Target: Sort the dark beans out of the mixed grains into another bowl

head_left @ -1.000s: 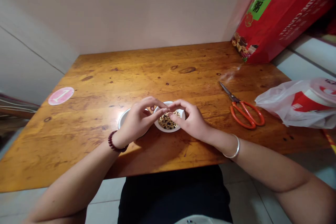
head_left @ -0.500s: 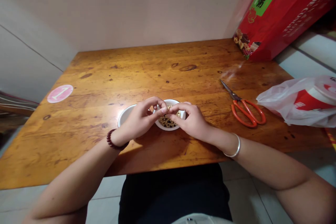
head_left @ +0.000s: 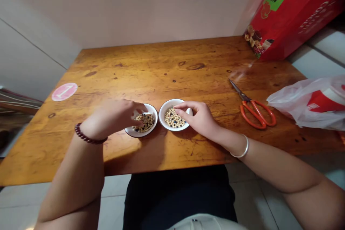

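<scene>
Two white dark-rimmed bowls stand side by side near the table's front edge. The left bowl [head_left: 153, 109] and the right bowl [head_left: 163, 103] both hold pale yellow beans [head_left: 174, 118] mixed with some black ones. My left hand [head_left: 115, 115], slightly blurred, reaches over the left bowl. Its thumb and fingers are apart at the beans, with nothing visible between them. Over the right bowl's right side, my right hand [head_left: 198, 118] pinches a thin needle-like thing [head_left: 173, 106], whose tip pokes out past the fingertips. A small white piece shows beside that hand at the rim.
Orange-handled scissors [head_left: 257, 113] lie to the right of the bowls. A clear plastic bag with a red-and-white cup [head_left: 327, 99] sits at the right edge. A red carton [head_left: 293, 18] stands at the back right. A pink round sticker [head_left: 64, 91] marks the left side.
My hands were together over the right bowl, fingertips meeting. My left hand has moved left and now reaches into the left bowl. My right hand stays by the right bowl. The view has shifted slightly.
</scene>
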Available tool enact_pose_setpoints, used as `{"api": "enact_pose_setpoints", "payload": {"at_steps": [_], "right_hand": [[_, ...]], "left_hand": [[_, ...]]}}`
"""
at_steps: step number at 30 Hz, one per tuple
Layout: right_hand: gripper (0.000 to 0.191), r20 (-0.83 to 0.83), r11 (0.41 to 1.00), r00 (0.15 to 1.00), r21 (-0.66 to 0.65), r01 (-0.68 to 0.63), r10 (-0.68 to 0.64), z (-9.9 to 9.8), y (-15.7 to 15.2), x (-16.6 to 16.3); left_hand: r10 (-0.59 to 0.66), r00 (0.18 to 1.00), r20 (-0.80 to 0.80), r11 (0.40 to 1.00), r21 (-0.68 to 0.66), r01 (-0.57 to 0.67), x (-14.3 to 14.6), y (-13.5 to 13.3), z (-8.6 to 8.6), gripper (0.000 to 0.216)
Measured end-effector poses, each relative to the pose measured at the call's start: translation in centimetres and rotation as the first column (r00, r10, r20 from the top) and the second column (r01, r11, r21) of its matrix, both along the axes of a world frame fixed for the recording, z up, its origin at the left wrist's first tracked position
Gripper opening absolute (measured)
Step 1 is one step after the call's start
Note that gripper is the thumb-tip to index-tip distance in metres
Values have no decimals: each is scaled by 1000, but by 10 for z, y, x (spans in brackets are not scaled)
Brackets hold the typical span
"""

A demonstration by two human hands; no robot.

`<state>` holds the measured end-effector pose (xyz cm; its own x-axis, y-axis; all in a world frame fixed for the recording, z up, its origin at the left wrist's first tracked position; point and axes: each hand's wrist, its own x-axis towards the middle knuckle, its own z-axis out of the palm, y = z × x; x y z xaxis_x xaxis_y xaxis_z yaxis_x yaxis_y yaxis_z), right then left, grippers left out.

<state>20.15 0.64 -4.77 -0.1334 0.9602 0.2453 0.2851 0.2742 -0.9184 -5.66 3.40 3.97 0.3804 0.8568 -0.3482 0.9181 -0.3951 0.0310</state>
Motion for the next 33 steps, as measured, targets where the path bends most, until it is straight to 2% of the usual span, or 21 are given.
{"api": "enact_pose_setpoints", "payload": {"at_steps": [4, 11, 18, 29, 33], "right_hand": [[14, 21, 1000, 1000, 7, 14, -14, -1, 1, 0], [17, 17, 1000, 1000, 12, 2, -2, 1, 0, 1], [19, 57, 1000, 998, 5, 9, -9, -1, 0, 3], [14, 72, 999, 997, 41, 15, -18, 2, -1, 2], [12, 72, 998, 997, 62, 24, -28, 3, -1, 2]], "left_hand": [[-43, 994, -99, 999, 9, 44, 11, -4, -10, 32], [-64, 977, -203, 997, 36, 72, 26, -6, -14, 23], [-96, 991, -95, 995, 18, 98, 29, -7, -21, 24], [-95, 995, 35, 995, -1, 95, 22, -5, -17, 23], [-62, 991, 119, 998, -18, 65, 16, -2, -17, 15]]}}
